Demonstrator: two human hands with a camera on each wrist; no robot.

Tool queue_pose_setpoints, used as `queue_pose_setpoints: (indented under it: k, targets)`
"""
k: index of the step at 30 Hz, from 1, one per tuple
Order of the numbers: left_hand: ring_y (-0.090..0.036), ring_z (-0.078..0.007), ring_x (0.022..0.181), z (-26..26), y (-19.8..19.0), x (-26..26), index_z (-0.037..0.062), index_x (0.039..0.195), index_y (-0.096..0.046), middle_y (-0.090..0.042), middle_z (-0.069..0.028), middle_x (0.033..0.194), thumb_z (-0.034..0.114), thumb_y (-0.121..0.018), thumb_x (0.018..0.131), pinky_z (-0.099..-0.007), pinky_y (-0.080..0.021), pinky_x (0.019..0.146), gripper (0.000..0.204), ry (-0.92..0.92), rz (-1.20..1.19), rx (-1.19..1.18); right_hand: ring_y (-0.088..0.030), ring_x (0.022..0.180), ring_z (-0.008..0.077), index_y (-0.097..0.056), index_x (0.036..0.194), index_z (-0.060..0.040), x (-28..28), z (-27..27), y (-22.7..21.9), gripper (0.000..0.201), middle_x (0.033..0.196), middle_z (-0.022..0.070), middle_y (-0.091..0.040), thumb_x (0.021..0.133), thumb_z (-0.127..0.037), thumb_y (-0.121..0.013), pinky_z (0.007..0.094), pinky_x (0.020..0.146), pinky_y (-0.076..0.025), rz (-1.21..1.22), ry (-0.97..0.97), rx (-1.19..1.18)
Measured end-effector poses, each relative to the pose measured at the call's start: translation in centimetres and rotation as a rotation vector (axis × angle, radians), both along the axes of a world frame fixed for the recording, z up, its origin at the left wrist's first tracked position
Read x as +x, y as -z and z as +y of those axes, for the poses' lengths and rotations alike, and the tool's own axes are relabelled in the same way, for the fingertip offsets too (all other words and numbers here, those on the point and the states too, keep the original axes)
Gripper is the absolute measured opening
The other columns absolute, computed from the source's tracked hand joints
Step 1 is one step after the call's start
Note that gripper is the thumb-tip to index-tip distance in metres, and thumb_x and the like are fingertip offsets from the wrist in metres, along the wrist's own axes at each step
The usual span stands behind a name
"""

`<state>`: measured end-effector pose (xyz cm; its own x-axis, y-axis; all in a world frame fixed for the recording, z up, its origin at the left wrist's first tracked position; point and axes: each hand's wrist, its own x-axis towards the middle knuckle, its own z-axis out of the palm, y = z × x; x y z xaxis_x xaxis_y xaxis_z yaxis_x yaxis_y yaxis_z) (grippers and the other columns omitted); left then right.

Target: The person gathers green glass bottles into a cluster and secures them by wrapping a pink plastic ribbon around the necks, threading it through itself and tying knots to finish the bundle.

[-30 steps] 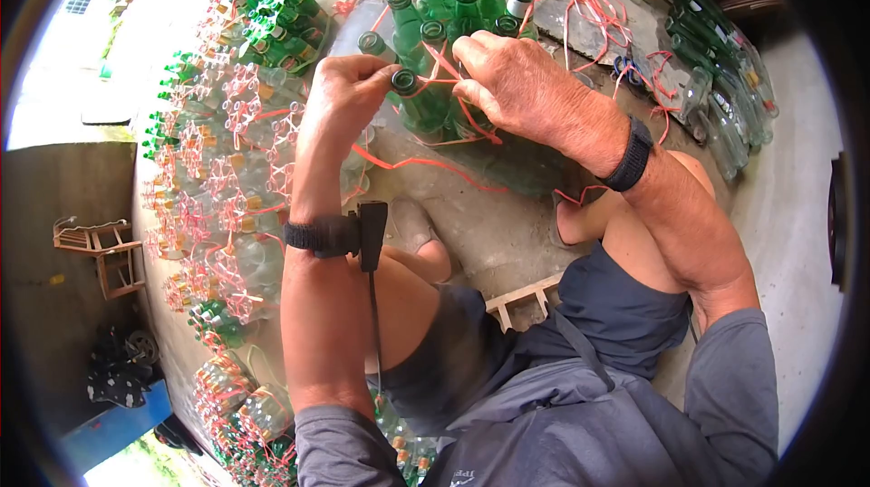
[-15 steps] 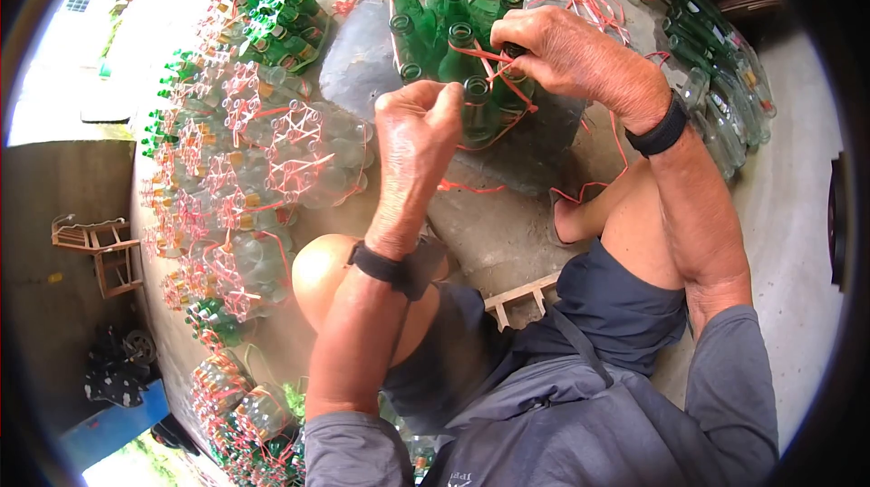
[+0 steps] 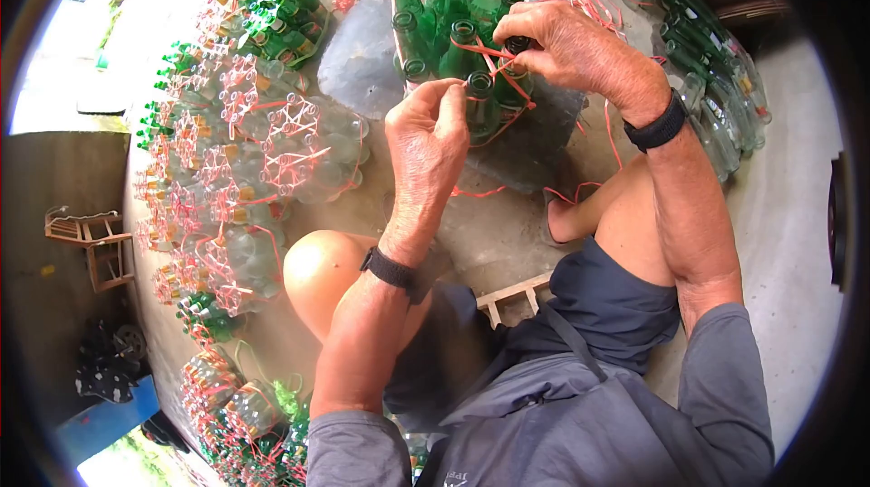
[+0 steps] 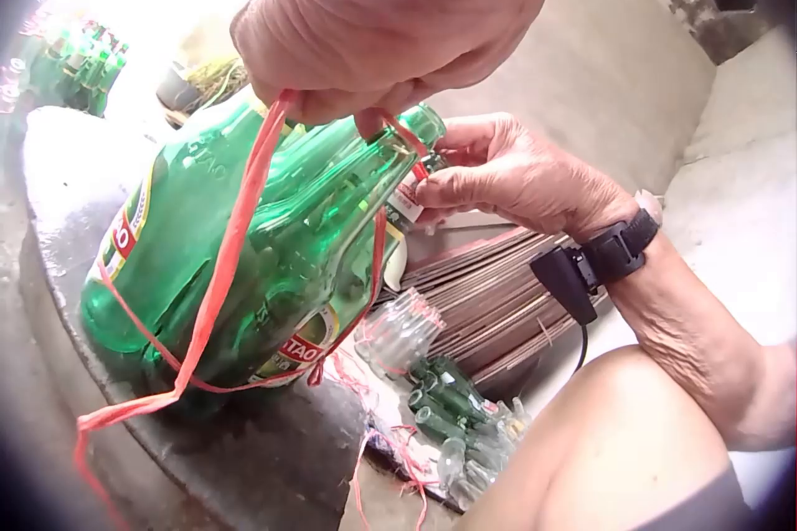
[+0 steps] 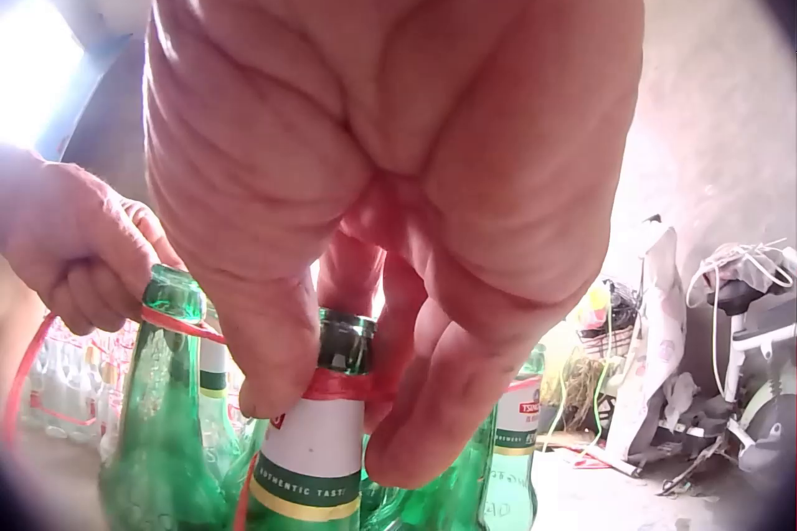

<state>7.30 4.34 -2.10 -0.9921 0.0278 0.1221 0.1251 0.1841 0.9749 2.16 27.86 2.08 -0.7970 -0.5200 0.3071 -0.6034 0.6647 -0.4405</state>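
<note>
A bundle of green glass bottles point(image 3: 447, 25) stands upright on a dark slab point(image 3: 521, 161), with red plastic twine point(image 4: 224, 282) round its sides. My left hand point(image 3: 426, 120) pinches a strand of this twine beside the neck of the front bottle point(image 3: 481, 108); a long tail hangs down from the hand in the left wrist view. At the bundle's right side, my right hand point(image 3: 580, 52) has thumb and fingers round the neck of a white-labelled green bottle point(image 5: 305, 456). A band of twine crosses that neck between the fingers.
Many clear and green bottles point(image 3: 308, 147) tied with twine cover the floor on the left. Loose bottles point(image 3: 716, 79) lie at the right by the wall, near tangled twine point(image 3: 589, 7). A wooden stool point(image 3: 517, 292) sits under the person, whose knees point(image 3: 317, 274) flank the work area.
Since one second ago, the left hand has moved right and the right hand slightly up and right. The bundle has shifted and turned rightward. Over the last half second, both hands barely moved.
</note>
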Motion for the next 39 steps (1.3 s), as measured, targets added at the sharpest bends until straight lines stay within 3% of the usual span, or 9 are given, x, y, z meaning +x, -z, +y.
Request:
queue_pose_setpoints:
  k: [6, 8, 15, 20, 29, 35, 39]
  targets:
    - [-0.056, -0.0072, 0.064, -0.3, 0.3, 0.6, 0.0013, 0.109, -0.077, -0.067, -0.0035, 0.070, 0.007, -0.072, 0.100, -0.0280, -0.048, 0.062, 0.011, -0.023, 0.155, -0.084, -0.071, 0.095, 0.0430, -0.073, 0.107, 0.0000, -0.1, 0.1, 0.0, 0.028, 0.097, 0.0223, -0.073, 0.081, -0.008, -0.077, 0.0484, 0.082, -0.056, -0.033, 0.013, -0.014]
    - [-0.057, -0.0030, 0.073, -0.4, -0.1, 0.9, 0.0003, 0.112, -0.075, -0.074, 0.0010, 0.088, 0.005, -0.070, 0.104, -0.0229, -0.046, 0.063, 0.011, -0.017, 0.063, -0.081, -0.072, 0.095, 0.0425, -0.073, 0.108, 0.0002, 0.0, 0.1, -0.1, 0.028, 0.097, 0.0224, -0.073, 0.081, -0.008, -0.077, 0.0479, 0.082, -0.057, -0.050, 0.021, -0.015]
    - [-0.053, -0.0024, 0.071, -0.4, -0.8, 2.1, 0.0016, 0.107, -0.073, -0.066, 0.0046, 0.080, 0.006, -0.070, 0.103, -0.0231, -0.044, 0.062, 0.007, -0.065, 0.079, -0.107, -0.072, 0.095, 0.0416, -0.073, 0.110, 0.0006, -0.2, 0.3, 0.1, 0.031, 0.097, 0.0225, -0.073, 0.081, -0.009, -0.079, 0.0469, 0.083, -0.057, -0.058, 0.028, 0.007]
    - [-0.050, -0.0025, 0.070, -1.0, -0.6, 2.3, 0.0018, 0.106, -0.074, -0.063, 0.0068, 0.080, 0.011, -0.072, 0.104, -0.0223, -0.040, 0.060, 0.010, -0.037, -0.031, 0.018, -0.072, 0.093, 0.0408, -0.072, 0.109, 0.0011, -0.4, 0.5, 0.9, 0.031, 0.096, 0.0217, -0.073, 0.081, -0.010, -0.080, 0.0463, 0.082, -0.057, 0.018, 0.020, -0.021]
    - [-0.054, -0.0027, 0.081, -2.1, 0.1, 1.1, -0.0007, 0.114, -0.077, -0.069, 0.0052, 0.091, 0.017, -0.075, 0.103, -0.0221, -0.043, 0.069, 0.021, 0.041, -0.220, 0.116, -0.072, 0.094, 0.0401, -0.072, 0.110, -0.0023, 0.0, 0.3, 0.1, 0.029, 0.100, 0.0195, -0.074, 0.085, -0.014, -0.078, 0.0463, 0.081, -0.056, -0.028, 0.034, 0.045]
    - [-0.060, -0.0044, 0.084, -1.8, 0.7, 0.2, -0.0041, 0.112, -0.080, -0.074, 0.0018, 0.095, 0.019, -0.079, 0.101, -0.0226, -0.048, 0.074, 0.025, 0.006, -0.212, 0.139, -0.071, 0.098, 0.0409, -0.072, 0.112, -0.0057, 0.7, -0.2, -1.6, 0.026, 0.100, 0.0154, -0.075, 0.087, -0.013, -0.074, 0.0490, 0.084, -0.057, 0.200, 0.104, 0.208]
    - [-0.055, -0.0030, 0.072, -1.2, 1.2, -0.4, -0.0063, 0.101, -0.081, -0.069, 0.0039, 0.080, 0.013, -0.077, 0.098, -0.0245, -0.045, 0.062, 0.020, -0.034, -0.146, 0.209, -0.070, 0.098, 0.0392, -0.073, 0.110, -0.0037, 1.0, -2.3, -3.3, 0.023, 0.100, 0.0148, -0.073, 0.087, -0.003, -0.068, 0.0467, 0.083, -0.056, 0.236, -0.044, 0.119]
